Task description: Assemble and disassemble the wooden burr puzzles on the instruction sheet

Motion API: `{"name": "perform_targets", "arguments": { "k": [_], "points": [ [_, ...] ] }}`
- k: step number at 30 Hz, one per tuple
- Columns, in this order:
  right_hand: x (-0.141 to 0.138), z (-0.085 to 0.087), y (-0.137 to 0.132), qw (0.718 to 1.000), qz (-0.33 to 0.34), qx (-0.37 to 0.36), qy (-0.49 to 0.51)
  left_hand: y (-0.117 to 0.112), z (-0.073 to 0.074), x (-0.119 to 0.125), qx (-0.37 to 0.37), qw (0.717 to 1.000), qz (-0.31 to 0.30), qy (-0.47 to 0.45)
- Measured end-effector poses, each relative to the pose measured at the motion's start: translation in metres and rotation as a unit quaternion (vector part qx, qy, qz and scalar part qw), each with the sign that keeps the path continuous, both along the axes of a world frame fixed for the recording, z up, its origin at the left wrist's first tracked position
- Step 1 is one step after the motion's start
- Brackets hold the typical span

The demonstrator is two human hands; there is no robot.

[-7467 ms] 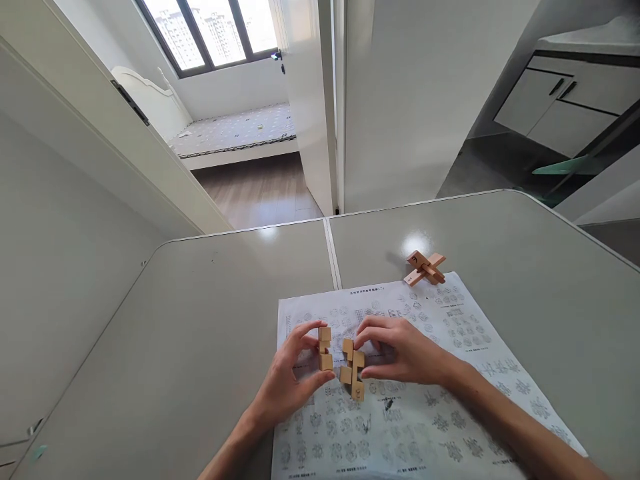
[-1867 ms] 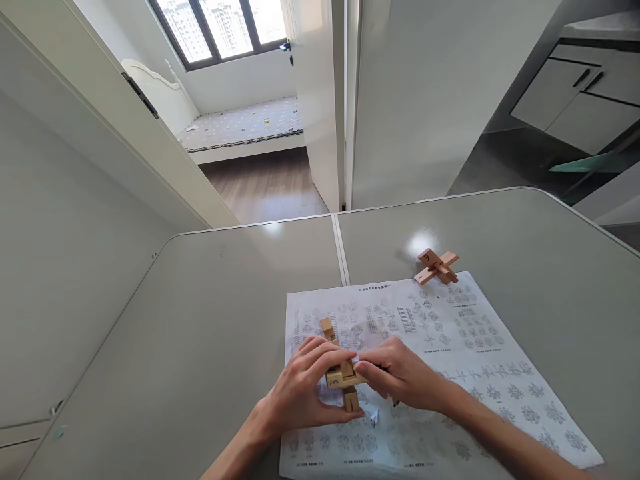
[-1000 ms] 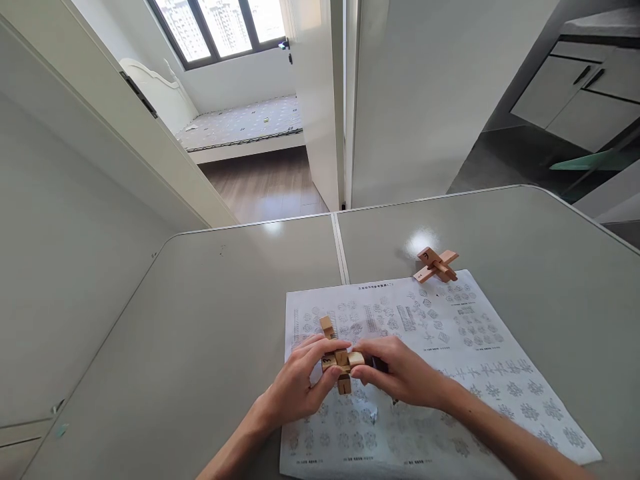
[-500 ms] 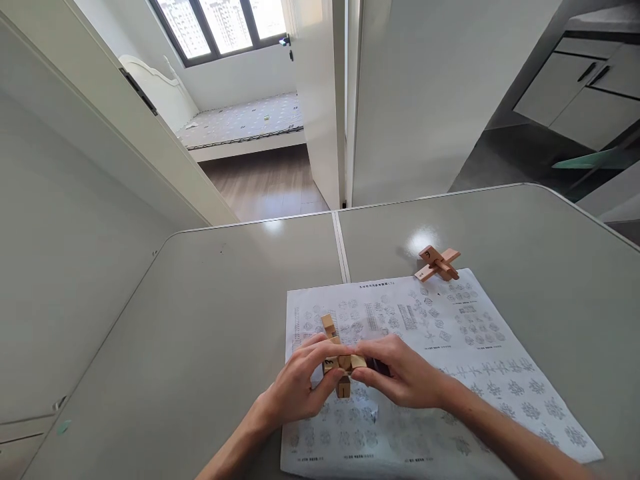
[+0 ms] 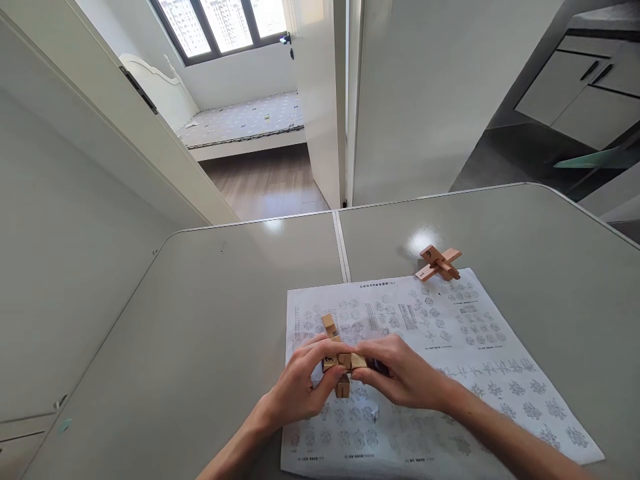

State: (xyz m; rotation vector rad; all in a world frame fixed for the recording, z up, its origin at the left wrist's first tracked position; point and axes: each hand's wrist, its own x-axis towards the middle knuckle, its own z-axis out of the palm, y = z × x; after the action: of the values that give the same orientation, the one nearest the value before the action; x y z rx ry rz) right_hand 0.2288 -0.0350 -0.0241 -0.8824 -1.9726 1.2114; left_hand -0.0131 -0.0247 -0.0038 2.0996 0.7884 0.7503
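Observation:
Between both hands, above a printed sheet [image 5: 400, 413], is a light wooden burr puzzle [image 5: 343, 385] made of interlocking notched pieces, some with black numbers. My left hand [image 5: 306, 377] grips its left side, thumb in front and fingers over the top. From the right, my right hand [image 5: 400, 370] pinches it between thumb and fingers; the two hands' fingertips meet over the top. Part of the puzzle is hidden by the fingers. Beyond them, a separate notched wooden stick [image 5: 328, 323] pokes out; whether it joins the puzzle I cannot tell.
A redder wooden cross-shaped puzzle [image 5: 439, 263] rests at the sheet's far edge. The grey table [image 5: 225, 320] has a pale seam [image 5: 341, 247] down its middle. Past the table are a door [image 5: 320, 100], a bed [image 5: 245, 120] and cabinets [image 5: 575, 93].
The hands stay almost in place. The puzzle pieces between the fingertips have shifted and tilted very slightly. The cross-shaped puzzle and the sheet lie as before.

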Motion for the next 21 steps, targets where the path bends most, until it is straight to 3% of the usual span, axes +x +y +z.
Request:
{"name": "perform_targets", "arguments": {
  "k": [8, 21],
  "points": [
    [0.002, 0.0035, 0.0031, 0.999, 0.026, -0.036, 0.01, -0.0002, -0.0006, 0.006, 0.031, 0.998, -0.014, -0.047],
    [0.0006, -0.0013, 0.0, 1.0, 0.019, 0.003, -0.005, -0.0006, -0.0016, 0.0057, 0.011, 0.999, -0.009, -0.042]
  ]
}}
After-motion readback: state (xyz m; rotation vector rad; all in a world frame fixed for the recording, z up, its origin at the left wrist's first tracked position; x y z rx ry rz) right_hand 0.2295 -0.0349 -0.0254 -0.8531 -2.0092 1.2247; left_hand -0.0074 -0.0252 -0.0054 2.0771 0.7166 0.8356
